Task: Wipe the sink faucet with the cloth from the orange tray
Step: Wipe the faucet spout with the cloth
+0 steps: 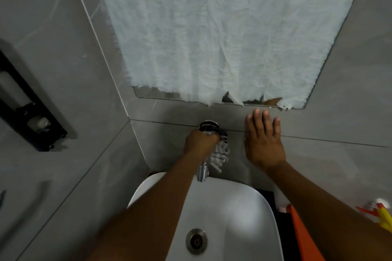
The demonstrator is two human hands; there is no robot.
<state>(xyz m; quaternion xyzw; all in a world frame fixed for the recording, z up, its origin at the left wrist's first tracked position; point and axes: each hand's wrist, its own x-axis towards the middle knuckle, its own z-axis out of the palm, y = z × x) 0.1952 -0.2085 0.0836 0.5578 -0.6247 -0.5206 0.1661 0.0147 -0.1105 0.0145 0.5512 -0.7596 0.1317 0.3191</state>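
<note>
Here:
- Left hand gripped a fringed cloth against the wall-mounted faucet
- Right hand lay flat on grey tile, fingers spread
- White sink sat below

Grey tiled wall, meeting in a corner left of centre. Mirror on the rear wall, almost wholly covered by crumpled white paper with a torn lower edge; a narrow strip of glass shows beneath. Black wall-mounted holder on the left wall. Lower right: yellow and orange-red items, blurred and not identifiable.
</note>
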